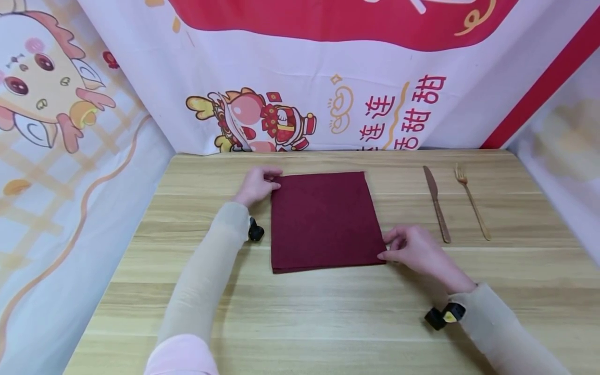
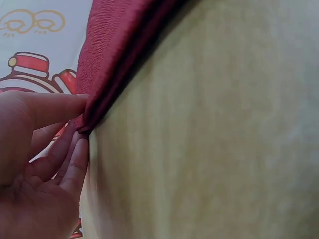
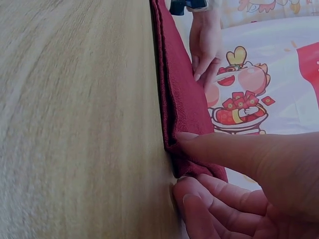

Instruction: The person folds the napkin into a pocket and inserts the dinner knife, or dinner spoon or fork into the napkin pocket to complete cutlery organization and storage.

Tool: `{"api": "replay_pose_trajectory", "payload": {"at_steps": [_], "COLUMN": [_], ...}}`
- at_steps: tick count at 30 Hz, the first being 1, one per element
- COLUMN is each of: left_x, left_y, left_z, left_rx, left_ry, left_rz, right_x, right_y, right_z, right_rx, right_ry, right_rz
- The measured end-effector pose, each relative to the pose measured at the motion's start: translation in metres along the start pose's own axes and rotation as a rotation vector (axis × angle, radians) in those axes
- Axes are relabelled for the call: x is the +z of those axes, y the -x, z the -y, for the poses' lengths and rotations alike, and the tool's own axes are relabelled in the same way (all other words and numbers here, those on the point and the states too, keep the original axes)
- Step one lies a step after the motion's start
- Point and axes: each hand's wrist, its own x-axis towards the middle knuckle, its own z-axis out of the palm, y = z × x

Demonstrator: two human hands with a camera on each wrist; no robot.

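Observation:
A dark red cloth (image 1: pixel 325 221), folded into a layered square, lies flat on the wooden table. At its far left corner is my left hand (image 1: pixel 258 185); in the left wrist view the thumb and fingers of that hand (image 2: pixel 40 159) pinch the corner of the cloth (image 2: pixel 112 55). My right hand (image 1: pixel 417 252) is at the near right corner. Seen from the right wrist, the cloth (image 3: pixel 182 89) shows stacked folded edges, and its corner lies between the thumb and fingers of my right hand (image 3: pixel 249 184).
To the right of the cloth, a copper-coloured knife (image 1: pixel 437 203) and a gold fork (image 1: pixel 472 203) lie side by side on the wooden table (image 1: pixel 328 323). Printed cloth hangings (image 1: pixel 300 67) stand along the table's back, left and right edges.

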Motion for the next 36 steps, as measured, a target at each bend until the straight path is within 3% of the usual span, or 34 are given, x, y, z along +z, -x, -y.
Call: {"api": "replay_pose_trajectory", "payload": {"at_steps": [10, 24, 36], "left_x": [0.001, -0.001, -0.012], "left_y": [-0.003, 0.001, 0.021], "left_z": [0.004, 0.006, 0.015], "left_rx": [-0.060, -0.028, 0.018], "left_ry": [-0.018, 0.002, 0.002], "left_rz": [-0.031, -0.051, -0.073], "right_x": [0.001, -0.003, -0.011], "right_y": [-0.001, 0.000, -0.010], "right_z": [-0.001, -0.002, -0.008], "right_rx": [0.002, 0.053, 0.095], "right_ry": [0.002, -0.069, -0.305], "right_rz": [0.044, 0.047, 0.077]}}
